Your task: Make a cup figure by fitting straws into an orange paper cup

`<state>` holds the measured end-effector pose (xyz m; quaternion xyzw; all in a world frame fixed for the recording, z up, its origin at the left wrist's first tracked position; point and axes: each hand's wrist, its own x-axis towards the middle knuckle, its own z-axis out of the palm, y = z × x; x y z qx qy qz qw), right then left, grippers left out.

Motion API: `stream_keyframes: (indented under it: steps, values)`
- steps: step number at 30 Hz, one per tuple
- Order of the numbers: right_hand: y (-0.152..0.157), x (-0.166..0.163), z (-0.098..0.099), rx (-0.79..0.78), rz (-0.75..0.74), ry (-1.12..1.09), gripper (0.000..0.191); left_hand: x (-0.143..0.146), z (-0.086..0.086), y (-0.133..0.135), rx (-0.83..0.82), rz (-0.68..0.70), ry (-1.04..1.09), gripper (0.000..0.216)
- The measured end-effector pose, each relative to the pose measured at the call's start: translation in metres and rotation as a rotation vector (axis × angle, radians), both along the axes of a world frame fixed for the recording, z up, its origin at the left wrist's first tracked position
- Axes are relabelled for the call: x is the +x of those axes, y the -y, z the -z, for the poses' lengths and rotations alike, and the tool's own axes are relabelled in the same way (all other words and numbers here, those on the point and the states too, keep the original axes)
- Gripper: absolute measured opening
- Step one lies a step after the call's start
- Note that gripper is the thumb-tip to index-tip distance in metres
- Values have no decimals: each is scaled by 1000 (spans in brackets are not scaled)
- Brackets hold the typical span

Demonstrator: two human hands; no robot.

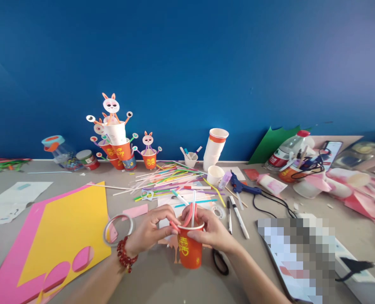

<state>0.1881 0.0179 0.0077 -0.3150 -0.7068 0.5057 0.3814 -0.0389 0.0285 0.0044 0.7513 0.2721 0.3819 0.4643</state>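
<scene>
An orange-red paper cup [191,252] with yellow lettering stands upright before me near the table's front. My right hand [213,230] grips its rim from the right, fingertips partly hidden behind it. A bent pink straw [188,218] and whitish straws [194,209] rise from the cup's mouth. At the rim's left side, my left hand [157,228] pinches a pink straw end between thumb and finger; a red bead bracelet [124,254] circles that wrist. Beneath the hands lies a peach paper cut-out [176,253], partly covered. Black scissors handles [220,261] show right of the cup.
Loose colored straws [175,175] lie behind my hands. Finished bunny-faced cups [149,160] and stacked white cups [213,152] line the blue wall. A glue gun [243,185], pens [238,217] and a tablet-like screen [289,261] are right; yellow paper [70,223] and a tape roll [107,230] are left.
</scene>
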Motion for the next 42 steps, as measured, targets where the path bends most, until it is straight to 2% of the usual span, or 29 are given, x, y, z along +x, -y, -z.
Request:
stream_keyframes:
  steps: [7,14,18,23,29,35,39,42]
  values:
    - [0,-1,-1,72,22,62,18,2,-6,0,-155,54,-18,23]
    - [-3,1,-1,114,20,79,20,4,-5,2,-164,74,1,21]
    - [-4,0,-4,139,46,54,27,5,-5,4,-137,40,10,17]
    - [-5,3,-3,44,36,-58,27,3,-6,5,-71,49,-22,17]
    - [-4,3,-1,-15,34,-8,22,1,-13,2,-25,152,-112,21]
    - [-1,-3,7,-58,99,-97,20,0,-22,0,-75,218,-130,22]
    - [1,-6,17,-228,135,-142,22,-1,-15,0,-140,205,-63,19]
    - [3,-9,19,-294,114,-187,23,0,-7,2,-254,210,8,18]
